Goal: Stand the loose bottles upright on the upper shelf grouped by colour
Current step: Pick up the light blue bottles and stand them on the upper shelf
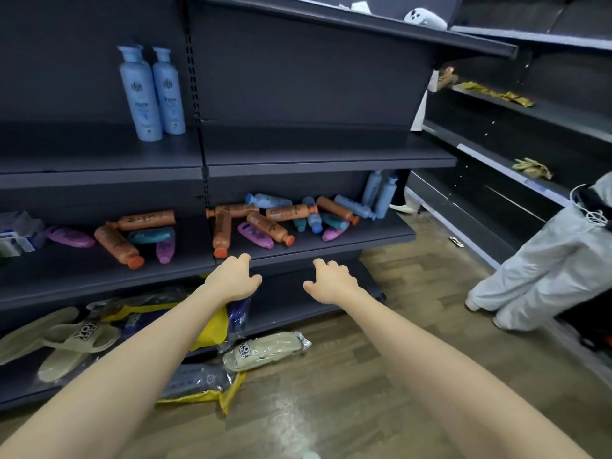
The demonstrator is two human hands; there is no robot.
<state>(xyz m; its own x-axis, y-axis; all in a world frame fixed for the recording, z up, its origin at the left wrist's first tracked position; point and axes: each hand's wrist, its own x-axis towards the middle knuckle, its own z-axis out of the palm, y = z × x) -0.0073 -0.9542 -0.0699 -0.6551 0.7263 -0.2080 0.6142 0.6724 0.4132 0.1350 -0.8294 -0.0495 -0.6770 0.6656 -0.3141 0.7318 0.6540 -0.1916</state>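
Observation:
Two light blue bottles (pixel 150 91) stand upright on the upper shelf (pixel 298 157) at the left. On the shelf below (pixel 347 241) lie several loose bottles: orange ones (pixel 265 226), purple ones (pixel 255 235), teal ones (pixel 150 235) and light blue ones (pixel 270 201). Two more blue bottles (pixel 379 193) stand at its right end. My left hand (pixel 233 279) and my right hand (pixel 331 279) hover in front of that shelf's front edge, fingers loosely curled, holding nothing.
Slippers (pixel 76 336) and packaged goods (pixel 265 351) lie on the bottom shelf and the wooden floor. A person in light trousers (pixel 543 260) stands at the right beside another shelving unit (pixel 496 154). Small boxes (pixel 16 231) sit at the far left.

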